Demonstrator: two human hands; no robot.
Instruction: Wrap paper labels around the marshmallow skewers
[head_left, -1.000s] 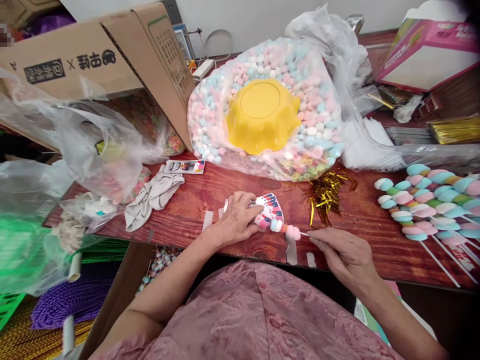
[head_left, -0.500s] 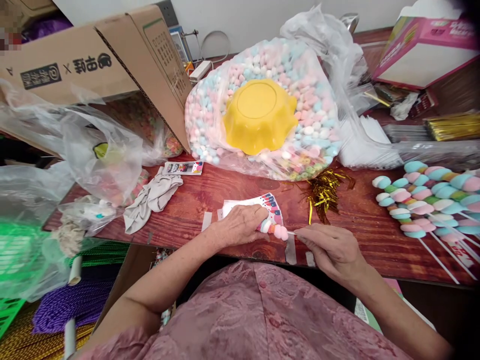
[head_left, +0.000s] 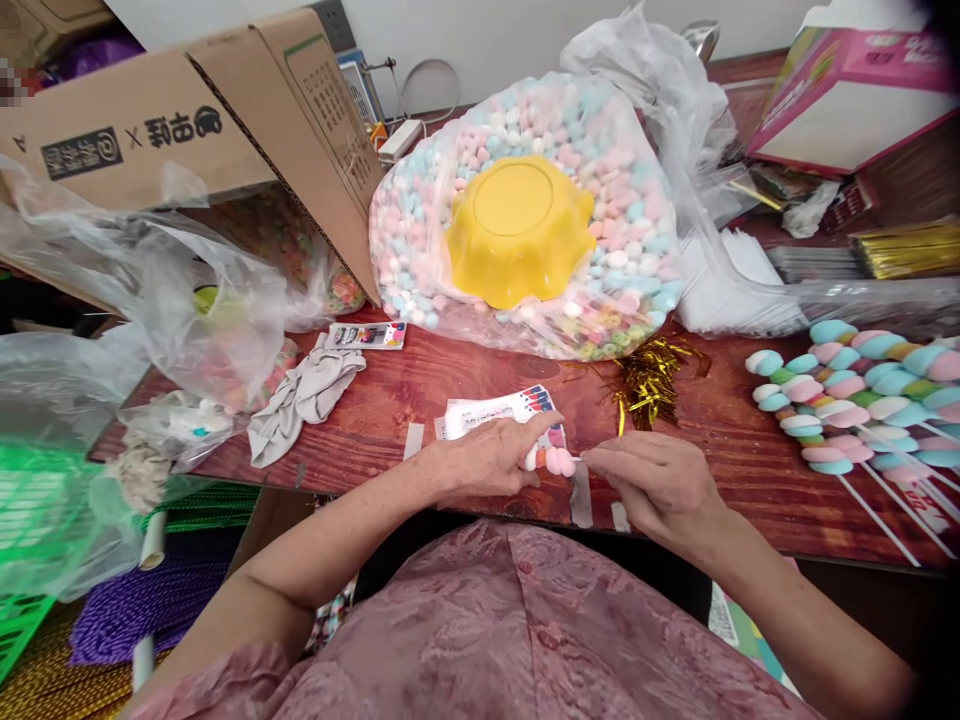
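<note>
A marshmallow skewer (head_left: pixel 559 461), pink at the visible end with white and orange pieces further in, lies between my hands. My left hand (head_left: pixel 487 458) is curled over its far part, which is hidden beneath the fingers; the thumb sticks out above. With fingertips pinched, my right hand (head_left: pixel 660 480) grips the thin white stick at the near end. Just behind my left hand, flat printed packaging sleeves (head_left: pixel 480 410) lie on the wooden table (head_left: pixel 420 390), partly covered by that hand.
Behind stands a big bag of marshmallows (head_left: pixel 630 200) topped by an upturned yellow bowl (head_left: pixel 517 220). Gold tinsel ties (head_left: pixel 654 385) lie before it. Finished marshmallow skewers (head_left: pixel 862 400) are piled at right. Leftward are a grey cloth (head_left: pixel 304 395) and a cardboard box (head_left: pixel 150 120).
My left thumb has lifted and stretched outward, and the hand has turned slightly. The skewer's visible end has shifted a little left and up, with my right hand still pinching the stick.
</note>
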